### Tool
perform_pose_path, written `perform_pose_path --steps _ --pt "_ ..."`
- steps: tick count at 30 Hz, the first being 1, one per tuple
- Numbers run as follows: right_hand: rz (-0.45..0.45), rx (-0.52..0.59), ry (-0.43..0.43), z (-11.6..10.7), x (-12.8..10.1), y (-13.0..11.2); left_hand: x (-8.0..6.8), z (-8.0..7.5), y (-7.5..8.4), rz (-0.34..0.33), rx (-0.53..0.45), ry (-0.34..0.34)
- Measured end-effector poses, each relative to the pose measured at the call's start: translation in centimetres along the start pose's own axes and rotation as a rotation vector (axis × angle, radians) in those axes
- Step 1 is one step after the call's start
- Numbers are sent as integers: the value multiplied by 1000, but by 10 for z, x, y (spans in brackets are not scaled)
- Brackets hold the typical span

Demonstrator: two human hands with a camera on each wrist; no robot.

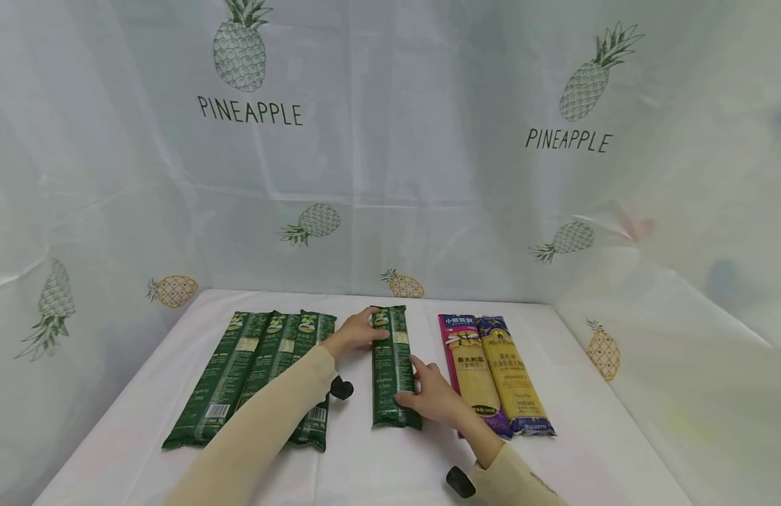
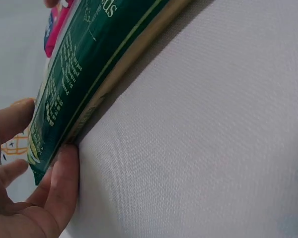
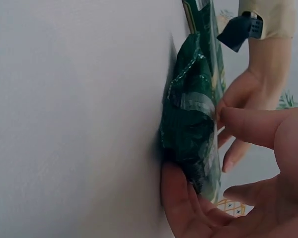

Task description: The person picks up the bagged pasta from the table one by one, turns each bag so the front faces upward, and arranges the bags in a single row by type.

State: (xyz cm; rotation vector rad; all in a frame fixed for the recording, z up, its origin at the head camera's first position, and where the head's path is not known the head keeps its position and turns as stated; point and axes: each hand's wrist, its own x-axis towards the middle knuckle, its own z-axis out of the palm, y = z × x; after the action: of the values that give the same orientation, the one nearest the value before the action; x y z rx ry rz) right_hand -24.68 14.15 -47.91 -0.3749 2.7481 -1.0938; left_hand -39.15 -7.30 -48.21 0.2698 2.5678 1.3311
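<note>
A long, narrow dark-green noodle packet (image 1: 393, 365) lies flat on the white desk (image 1: 378, 464), lengthwise from near to far, roughly at the middle. Its far end carries a pale label and green picture; its crimped near end is slightly crumpled, with small white print along its face.

Left sleeve (image 1: 258, 429) hides lower part of green packs (image 1: 239, 372). Right hand (image 1: 436, 397) covers pink pack (image 1: 466, 365) edge. Label print too small.
</note>
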Motion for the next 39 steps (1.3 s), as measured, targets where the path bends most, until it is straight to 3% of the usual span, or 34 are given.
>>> perform_pose_path --steps 9,13,20,27,34,39 --pt "7 -111 -29 -3 10 -7 -6 0 10 18 147 33" --pt "28 -137 -42 -2 14 -11 -5 0 14 -11 177 38" --pt "33 -162 -32 0 19 -13 12 3 10 -113 163 14" --pt "51 -156 -11 1 19 -12 7 3 12 -73 155 12" --pt "41 -166 -2 2 17 -11 23 12 -2 -88 164 19" --pt "33 -163 -8 2 17 -11 22 15 -3 -94 151 22"
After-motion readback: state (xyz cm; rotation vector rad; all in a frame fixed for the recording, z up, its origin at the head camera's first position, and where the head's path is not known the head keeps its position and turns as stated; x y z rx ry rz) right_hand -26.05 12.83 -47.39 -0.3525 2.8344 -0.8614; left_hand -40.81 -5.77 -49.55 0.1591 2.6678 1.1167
